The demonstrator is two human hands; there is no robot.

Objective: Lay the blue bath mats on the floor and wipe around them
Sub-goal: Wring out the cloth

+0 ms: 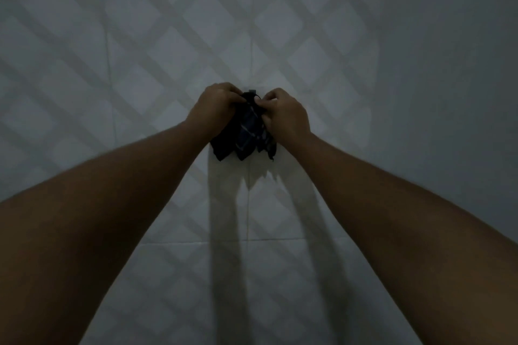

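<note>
Pale glossy tiled wall (294,36) all over the frame, dim light, faint crossed diamond bands on the tiles, thin grout lines running up and across; corner with a second wall (462,64) at about 2 o'clock. Small grey hook or peg (251,91) just peeping above the cloth at centre, shape too small to tell. Long soft shadows of both arms and of the cloth's ragged lower edge falling toward 6 o'clock on the tiles. No blue bath mats in sight anywhere, so their place cannot be told.

Dark checked cloth (246,134) bunched at centre, hanging against the wall, points of its lower edge dangling toward 6 o'clock, top pressed up by the grey peg.

Both bare forearms reaching up and forward from 7 and 4 o'clock, converging at centre. Left hand (215,103) at 11 o'clock of the cloth, fingers curled and closed over its upper left part. Right hand (283,115) at 1 o'clock of the cloth, thumb and fingers pinched on its upper right edge. Hands close together, knuckles toward the camera, only the cloth's top between them
</note>
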